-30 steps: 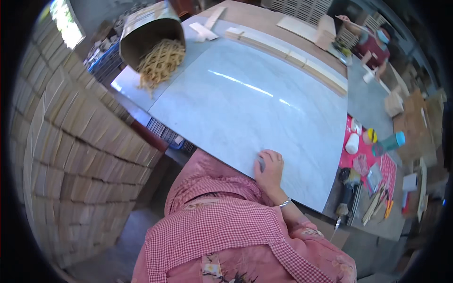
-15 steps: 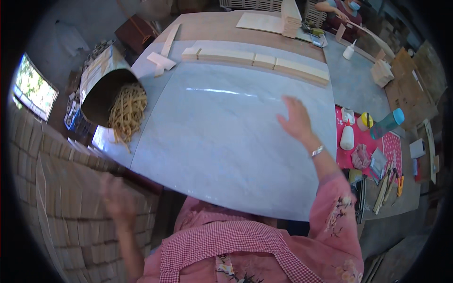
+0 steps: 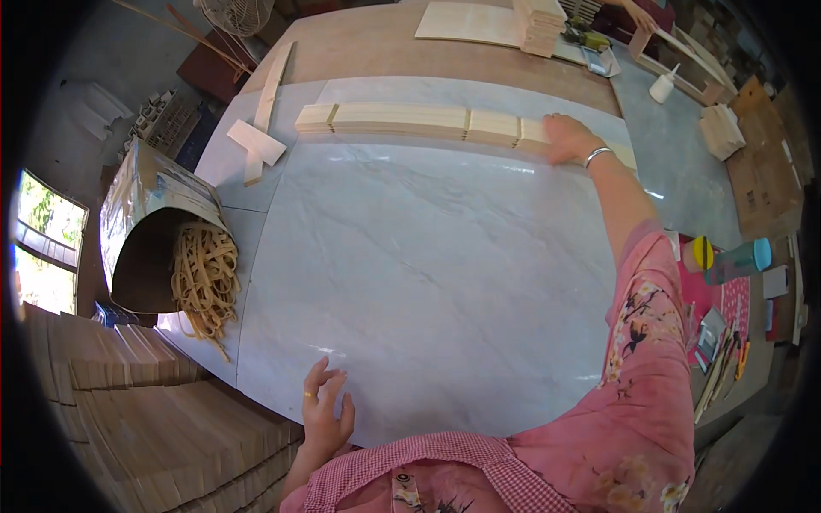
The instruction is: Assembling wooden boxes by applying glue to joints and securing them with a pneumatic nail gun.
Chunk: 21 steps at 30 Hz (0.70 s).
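Across the far part of the marbled table top (image 3: 428, 274) lies a row of pale wooden slats (image 3: 398, 118), stacked in several end-to-end groups. My right hand (image 3: 571, 139) is closed over the slats towards the row's right end, its fingertips partly hidden behind them. A silver bangle (image 3: 599, 155) circles that wrist. Low over the table's near edge, my left hand (image 3: 325, 410) is empty with its fingers apart. Loose wooden pieces (image 3: 256, 143) lie crossed to the left of the row.
A tipped container (image 3: 162, 201) spills tan bands (image 3: 205, 274) at the left. Stacked wooden boards (image 3: 180, 436) stand below it. Rightward are a white glue bottle (image 3: 663, 85), a teal bottle (image 3: 740, 259) and tools. At the far right, another person's hand (image 3: 637, 15) touches a wooden frame (image 3: 684, 64).
My right hand has moved forward from above the table onto the slats. The left hand has come from beside the boards to the table's near edge. The view has shifted.
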Available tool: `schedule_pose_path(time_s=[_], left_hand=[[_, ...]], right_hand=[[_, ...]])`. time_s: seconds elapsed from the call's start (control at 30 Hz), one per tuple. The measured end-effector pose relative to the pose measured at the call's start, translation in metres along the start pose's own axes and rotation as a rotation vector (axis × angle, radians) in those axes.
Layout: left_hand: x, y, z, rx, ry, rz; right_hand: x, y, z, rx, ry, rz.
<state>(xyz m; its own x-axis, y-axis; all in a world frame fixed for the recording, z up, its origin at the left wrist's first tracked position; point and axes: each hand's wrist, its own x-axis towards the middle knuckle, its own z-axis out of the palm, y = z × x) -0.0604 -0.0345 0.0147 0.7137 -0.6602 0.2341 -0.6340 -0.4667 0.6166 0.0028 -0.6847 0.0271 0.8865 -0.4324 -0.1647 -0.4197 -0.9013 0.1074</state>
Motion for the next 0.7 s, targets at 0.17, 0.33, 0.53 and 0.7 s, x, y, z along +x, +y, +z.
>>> schedule_pose_path(time_s=[0.17, 0.33, 0.53, 0.7], left_hand=[[0.065, 0.006, 0.027, -0.361, -0.060, -0.067], [0.170, -0.012, 0.074, -1.617, -0.216, -0.894], [0.183, 0.041, 0.083, -1.513, -0.136, -0.973], [0.101, 0.041, 0.050, -1.591, -0.190, -0.968]], right_hand=[[-0.058, -0.009, 0.008, 0.073, -0.019, -0.088], [-0.245, -0.101, -0.022, 0.184, -0.101, -0.054], [-0.439, -0.150, -0.025, 0.268, -0.087, 0.003], [-0.470, -0.135, -0.015, 0.157, 0.067, -0.065]])
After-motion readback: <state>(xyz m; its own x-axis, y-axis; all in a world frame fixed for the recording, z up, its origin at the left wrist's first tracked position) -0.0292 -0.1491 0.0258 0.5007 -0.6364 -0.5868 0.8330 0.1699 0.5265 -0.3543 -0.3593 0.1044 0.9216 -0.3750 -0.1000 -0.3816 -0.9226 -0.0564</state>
